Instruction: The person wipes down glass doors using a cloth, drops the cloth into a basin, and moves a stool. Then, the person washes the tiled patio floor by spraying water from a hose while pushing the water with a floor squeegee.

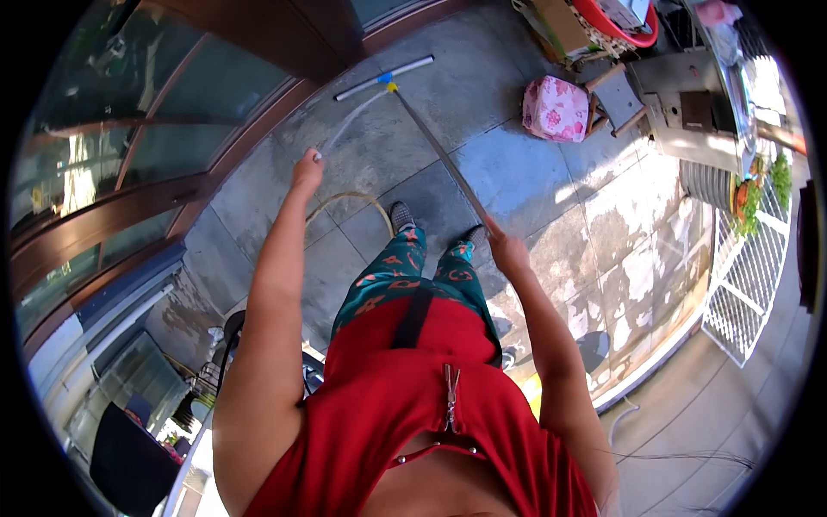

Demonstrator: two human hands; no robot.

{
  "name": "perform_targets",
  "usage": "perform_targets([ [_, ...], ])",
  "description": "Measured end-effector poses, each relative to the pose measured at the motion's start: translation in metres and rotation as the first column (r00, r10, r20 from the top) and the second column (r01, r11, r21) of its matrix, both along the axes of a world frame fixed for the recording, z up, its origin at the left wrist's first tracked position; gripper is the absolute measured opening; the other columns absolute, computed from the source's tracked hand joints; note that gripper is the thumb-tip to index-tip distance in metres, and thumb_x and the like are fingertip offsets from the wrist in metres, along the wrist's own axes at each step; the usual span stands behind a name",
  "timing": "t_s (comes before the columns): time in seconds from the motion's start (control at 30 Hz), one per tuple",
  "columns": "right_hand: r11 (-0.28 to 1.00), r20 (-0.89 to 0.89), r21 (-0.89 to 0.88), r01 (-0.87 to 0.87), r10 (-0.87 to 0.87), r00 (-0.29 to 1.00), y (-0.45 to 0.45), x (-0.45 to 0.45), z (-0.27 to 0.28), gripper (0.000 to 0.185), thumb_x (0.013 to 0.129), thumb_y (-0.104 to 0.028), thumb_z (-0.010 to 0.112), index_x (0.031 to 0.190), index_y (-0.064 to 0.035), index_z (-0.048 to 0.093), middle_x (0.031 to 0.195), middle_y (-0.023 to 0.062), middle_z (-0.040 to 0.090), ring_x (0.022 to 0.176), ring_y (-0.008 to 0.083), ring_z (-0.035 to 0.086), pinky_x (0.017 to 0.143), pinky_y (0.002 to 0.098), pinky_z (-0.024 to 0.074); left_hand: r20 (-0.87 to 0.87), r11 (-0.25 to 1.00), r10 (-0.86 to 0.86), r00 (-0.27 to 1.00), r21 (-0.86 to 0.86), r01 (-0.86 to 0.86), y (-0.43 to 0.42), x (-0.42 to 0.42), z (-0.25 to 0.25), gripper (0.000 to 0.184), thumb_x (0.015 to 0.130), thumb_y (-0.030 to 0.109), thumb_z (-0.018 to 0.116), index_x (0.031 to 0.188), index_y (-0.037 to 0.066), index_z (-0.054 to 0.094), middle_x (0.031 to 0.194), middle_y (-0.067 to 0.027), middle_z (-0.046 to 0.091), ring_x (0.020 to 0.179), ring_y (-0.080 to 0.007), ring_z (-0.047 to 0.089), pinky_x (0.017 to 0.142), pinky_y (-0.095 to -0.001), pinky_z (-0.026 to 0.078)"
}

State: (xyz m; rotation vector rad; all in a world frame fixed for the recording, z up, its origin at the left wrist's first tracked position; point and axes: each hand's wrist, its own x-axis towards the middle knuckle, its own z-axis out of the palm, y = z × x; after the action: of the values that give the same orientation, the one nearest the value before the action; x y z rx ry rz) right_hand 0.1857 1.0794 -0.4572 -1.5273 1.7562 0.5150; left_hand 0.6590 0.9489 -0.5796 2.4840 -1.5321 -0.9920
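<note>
Red top [379,388]: nearest, filling the lower middle of the frame, with a zip pull hanging at its centre.
Patterned trousers [372,289]: teal with orange figures, at the middle of the frame below the two dark shoes [401,217].
Right hand [508,252]: right of centre, fingers wrapped closely around the near end of the pole.
Left hand [307,170]: left of centre and higher up, fingers curled in around the hose, whose pale tip [318,156] just shows.
Water stream [351,118]: arcs from that tip up and right towards the squeegee head.
Pale tubing [349,195]: curves over the floor from behind the left forearm to the left shoe; whether it joins the hose in the hand cannot be told.
Pole [444,159]: slants from the right hand to the upper middle of the frame, ending at a yellow joint [392,87].
Squeegee head [412,67]: a long light bar with a blue centre, lying tilted on the grey tiled floor [482,52] at upper middle.
Flowered pink cushion [556,109]: upper right, just beside a stool [618,99] with wooden legs.
Red tub [652,30]: top right, with things in it, near a cardboard box [560,26].
Glass doors [202,82]: brown-framed, upper left.
White lattice [745,297]: far right, below green plants [748,221].
</note>
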Motion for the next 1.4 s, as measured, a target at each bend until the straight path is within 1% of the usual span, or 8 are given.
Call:
perform_targets([
  [0.23, 0.987, 0.029, 0.018, -0.161, 0.161, 0.987, 0.087, -0.059, 0.055, 0.056, 0.093, -0.028, 0.052, 0.145, -0.0341, 0.034, 0.07, 0.0239, 0.064, 0.07, 0.044, 0.063, 0.063, 0.054, 0.0499, -0.018, 0.938, 0.328, 0.944, 0.124, -0.324, 0.072, 0.061, 0.0, 0.025, 0.09, 0.029, 0.052, 0.11, 0.014, 0.056, 0.102, -0.0182, 0.066, 0.097, -0.0397, 0.062, 0.079, -0.0473, 0.048],
  [0.43, 0.878, -0.006, -0.067, -0.475, 0.475, 0.88, -0.004, -0.039, 0.013, 0.066, 0.093, -0.027, 0.055, 0.149, -0.0349, 0.019, 0.068, 0.0219, 0.064, 0.065, 0.0427, 0.064, 0.059, 0.0539, 0.051, 0.046, 0.899, 0.429, 0.902, 0.075, -0.432, 0.118, 0.088, 0.001, 0.025, 0.091, 0.029, 0.051, 0.109, 0.014, 0.055, 0.101, -0.0186, 0.066, 0.095, -0.0396, 0.063, 0.079, -0.0483, 0.049],
  [0.57, 0.788, -0.003, -0.078, -0.61, 0.612, 0.791, -0.081, 0.047, 0.007, 0.063, 0.094, -0.028, 0.054, 0.148, -0.0337, 0.022, 0.076, 0.0207, 0.066, 0.072, 0.0409, 0.065, 0.063, 0.0522, 0.0525, 0.024, 0.846, 0.522, 0.853, 0.114, -0.521, 0.132, 0.096, 0.032, 0.025, 0.091, 0.029, 0.051, 0.109, 0.013, 0.055, 0.1, -0.0183, 0.066, 0.095, -0.0398, 0.062, 0.078, -0.0488, 0.048],
  [0.77, 0.728, 0.027, -0.053, -0.683, 0.685, 0.728, -0.12, 0.14, -0.005, 0.059, 0.095, -0.029, 0.051, 0.148, -0.0343, 0.024, 0.087, 0.0214, 0.068, 0.082, 0.0414, 0.066, 0.07, 0.0515, 0.0527, 0.059, 0.859, 0.513, 0.857, -0.033, -0.512, 0.181, 0.136, -0.009, 0.025, 0.09, 0.029, 0.05, 0.108, 0.013, 0.056, 0.099, -0.0182, 0.067, 0.092, -0.0399, 0.063, 0.076, -0.0494, 0.049],
  [0.97, 0.704, -0.032, -0.041, -0.709, 0.708, 0.705, -0.149, 0.094, 0.041, 0.054, 0.094, -0.031, 0.051, 0.144, -0.041, 0.031, 0.076, 0.0227, 0.065, 0.073, 0.0434, 0.064, 0.064, 0.0534, 0.0501, -0.041, 0.707, 0.707, 0.706, 0.063, -0.705, 0.201, 0.134, 0.035, 0.028, 0.09, 0.029, 0.049, 0.109, 0.01, 0.057, 0.1, -0.0201, 0.066, 0.094, -0.0401, 0.063, 0.077, -0.0487, 0.049],
  [1.07, 0.618, -0.118, 0.083, -0.782, 0.785, 0.608, -0.183, 0.052, 0.082, 0.054, 0.095, -0.031, 0.051, 0.144, -0.0403, 0.031, 0.076, 0.0215, 0.066, 0.073, 0.0404, 0.065, 0.066, 0.0522, 0.0509, -0.084, 0.677, 0.723, 0.686, -0.111, -0.727, 0.237, 0.148, -0.041, 0.025, 0.091, 0.026, 0.05, 0.112, 0.015, 0.057, 0.074, -0.0141, 0.064, 0.053, -0.0274, 0.062, 0.048, -0.0424, 0.048],
  [1.17, 0.467, -0.184, 0.029, -0.884, 0.871, 0.455, -0.224, 0.032, 0.088, 0.053, 0.095, -0.031, 0.05, 0.144, -0.041, 0.032, 0.07, 0.0184, 0.064, 0.065, 0.037, 0.064, 0.06, 0.0495, 0.0511, -0.133, 0.565, 0.821, 0.556, 0.047, -0.823, 0.23, 0.133, 0.003, 0.031, 0.09, 0.027, 0.047, 0.115, 0.011, 0.055, 0.099, -0.022, 0.066, 0.09, -0.042, 0.064, 0.077, -0.0506, 0.049],
  [1.4, 0.242, -0.092, -0.032, -0.97, 0.966, 0.244, -0.345, 0.155, 0.018, 0.051, 0.094, -0.026, 0.048, 0.142, -0.0411, 0.037, 0.084, 0.0204, 0.066, 0.078, 0.038, 0.066, 0.07, 0.0503, 0.0519, -0.053, 0.428, 0.903, 0.426, 0.017, -0.904, 0.234, 0.115, -0.003, 0.033, 0.091, 0.029, 0.045, 0.12, 0.014, 0.053, 0.097, -0.0244, 0.066, 0.088, -0.0416, 0.065, 0.076, -0.0496, 0.051],
])
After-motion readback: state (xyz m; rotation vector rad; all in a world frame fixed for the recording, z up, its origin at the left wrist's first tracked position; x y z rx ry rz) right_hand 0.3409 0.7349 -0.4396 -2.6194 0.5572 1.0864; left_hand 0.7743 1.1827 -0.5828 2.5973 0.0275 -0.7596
